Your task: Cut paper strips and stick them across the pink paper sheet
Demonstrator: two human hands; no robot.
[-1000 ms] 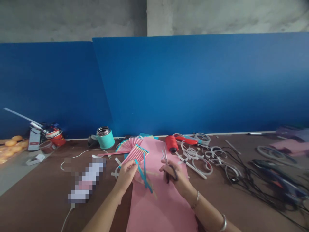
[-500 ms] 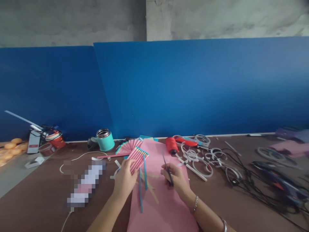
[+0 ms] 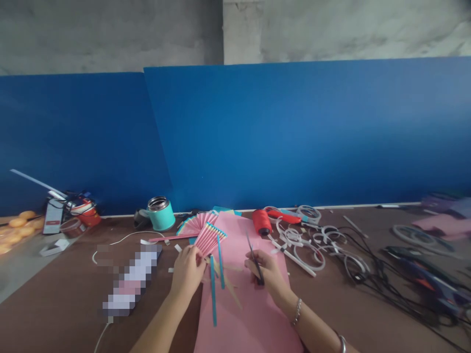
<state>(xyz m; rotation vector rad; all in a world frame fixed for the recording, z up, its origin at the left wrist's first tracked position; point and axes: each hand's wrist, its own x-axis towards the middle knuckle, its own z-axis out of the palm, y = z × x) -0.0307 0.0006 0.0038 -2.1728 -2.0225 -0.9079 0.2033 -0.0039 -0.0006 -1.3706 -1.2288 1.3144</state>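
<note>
My left hand (image 3: 188,269) is closed on the near end of a pleated pink paper fan (image 3: 210,239) with a blue and yellow edge. Behind it lies a second pink pleated fan (image 3: 197,223), spread wider. In my right hand (image 3: 267,270) is a pair of scissors (image 3: 258,269), blades pointing away from me over a long pink paper sheet (image 3: 250,314). Whether the blades are parted is hard to make out. Thin blue paper strips (image 3: 213,296) and pale yellow strips (image 3: 231,290) lie on the sheet between my hands.
A red thread spool (image 3: 262,222) stands behind my right hand, beside curled white strips (image 3: 294,238). Black cables (image 3: 386,282) run along the right. At left are a turquoise mug (image 3: 161,214), a pixelated phone-like object (image 3: 134,279) and a white cable. A blue partition (image 3: 257,137) closes the back.
My left hand has drawn slightly back toward me along the fan, its fingers now bunched at the near end. The longer blue strip has shifted slightly left. My right hand has barely moved.
</note>
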